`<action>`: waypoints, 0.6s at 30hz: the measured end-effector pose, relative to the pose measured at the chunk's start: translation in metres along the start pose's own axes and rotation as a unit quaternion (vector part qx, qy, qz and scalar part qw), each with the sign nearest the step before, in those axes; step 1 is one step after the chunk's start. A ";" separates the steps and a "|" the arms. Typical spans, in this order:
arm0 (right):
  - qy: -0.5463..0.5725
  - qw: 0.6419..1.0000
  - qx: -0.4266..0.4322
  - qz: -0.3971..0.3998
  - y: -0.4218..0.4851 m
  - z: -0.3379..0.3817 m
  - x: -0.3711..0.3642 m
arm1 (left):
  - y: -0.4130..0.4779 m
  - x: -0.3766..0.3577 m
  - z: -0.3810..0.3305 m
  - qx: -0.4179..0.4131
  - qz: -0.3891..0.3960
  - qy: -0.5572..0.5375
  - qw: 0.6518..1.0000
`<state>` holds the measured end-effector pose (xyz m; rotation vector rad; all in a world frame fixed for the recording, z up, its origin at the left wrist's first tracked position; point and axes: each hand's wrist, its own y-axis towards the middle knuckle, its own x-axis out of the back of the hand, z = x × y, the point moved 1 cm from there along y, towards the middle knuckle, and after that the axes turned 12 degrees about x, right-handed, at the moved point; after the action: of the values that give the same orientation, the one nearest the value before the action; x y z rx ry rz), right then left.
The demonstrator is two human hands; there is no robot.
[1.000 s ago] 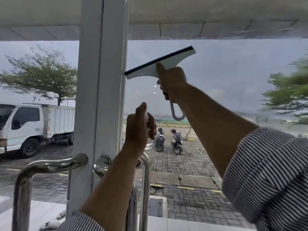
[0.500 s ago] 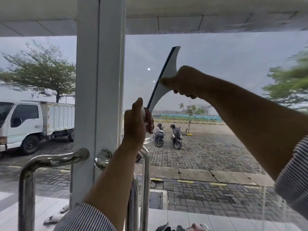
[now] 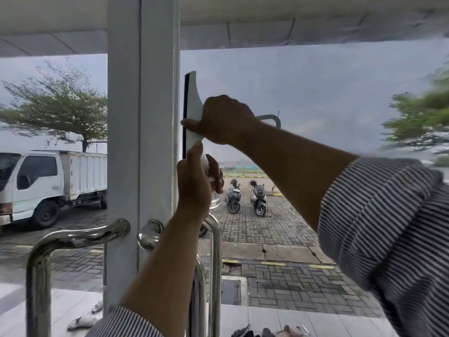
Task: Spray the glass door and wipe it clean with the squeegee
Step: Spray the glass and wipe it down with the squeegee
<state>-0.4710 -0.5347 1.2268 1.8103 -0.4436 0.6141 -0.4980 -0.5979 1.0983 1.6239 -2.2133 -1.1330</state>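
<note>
My right hand (image 3: 224, 119) grips a white squeegee (image 3: 192, 98) with a dark rubber blade. The blade stands vertical against the glass door (image 3: 315, 98), right beside the white door frame (image 3: 143, 117). The looped end of its handle (image 3: 273, 119) sticks out to the right of my hand. Just below, my left hand (image 3: 194, 181) is closed around a clear spray bottle (image 3: 213, 181), mostly hidden by my fingers. Both arms wear rolled striped sleeves.
Chrome pull handles (image 3: 213, 251) sit on the glass below my left hand, another chrome handle (image 3: 73, 239) on the left pane. Outside stand a white truck (image 3: 48, 183), two scooters (image 3: 245, 195) and trees. Sandals (image 3: 82, 321) lie on the floor.
The squeegee has turned from nearly horizontal to vertical and moved left to the frame edge. My left hand has stayed by the handle with the bottle.
</note>
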 end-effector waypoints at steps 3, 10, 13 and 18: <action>-0.022 1.000 -0.003 0.003 0.000 0.004 -0.004 | 0.000 0.000 0.000 -0.005 -0.009 0.005 1.000; -0.054 0.998 -0.026 0.028 -0.029 -0.029 0.020 | -0.001 -0.002 -0.001 0.012 -0.003 0.029 0.999; -0.088 0.994 -0.049 0.049 -0.047 -0.053 0.030 | 0.000 -0.003 0.000 0.019 0.006 0.029 0.999; -0.121 0.988 -0.074 0.056 -0.069 -0.081 0.049 | -0.001 -0.003 0.001 0.046 0.013 0.037 0.998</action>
<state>-0.4075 -0.4367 1.2245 1.7319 -0.7408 0.4267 -0.4967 -0.5944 1.0975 1.6375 -2.2628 -0.9619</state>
